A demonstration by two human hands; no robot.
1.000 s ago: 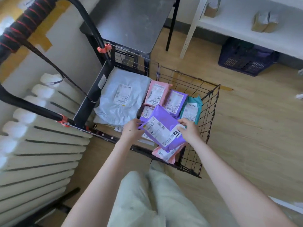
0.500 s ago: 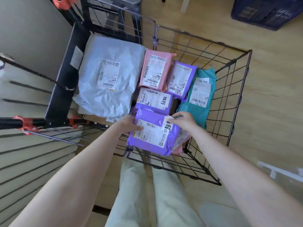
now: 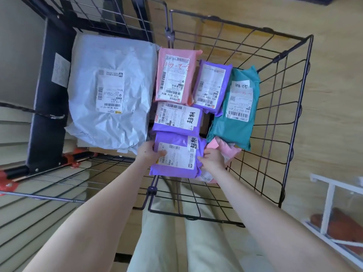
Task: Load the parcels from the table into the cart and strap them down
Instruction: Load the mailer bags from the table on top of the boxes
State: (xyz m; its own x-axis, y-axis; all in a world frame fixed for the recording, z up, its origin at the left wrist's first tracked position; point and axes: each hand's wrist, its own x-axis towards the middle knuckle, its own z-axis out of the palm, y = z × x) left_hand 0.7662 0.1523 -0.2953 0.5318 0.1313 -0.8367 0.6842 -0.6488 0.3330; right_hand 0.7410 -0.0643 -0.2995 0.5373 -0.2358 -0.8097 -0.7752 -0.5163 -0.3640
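Purple parcel, a plump soft plastic mailer with a white shipping label, barcodes and two large black handwritten characters on a white sticker, sits low inside the black wire cart. It lies against the cart's near wall, about midway across. The left hand grips its left edge with the thumb curled onto the label; the other fingers are hidden beneath. The right hand grips its right edge, fingers curled over the plastic. The mailer lies partly on a crumpled pink mailer, which shows at the cart's near right.

Further into the cart, and touching the held one, is a second purple mailer with the same handwritten characters. At the cart's far side a pink parcel and a smaller purple packet lie side by side, both labelled. A teal parcel lies along the cart's right wall. A large wrinkled grey bag with one label fills the cart's left half. Every visible label faces up. A wooden floor shows through the cart's right wall, and the person's pale trousers show past its near wall.
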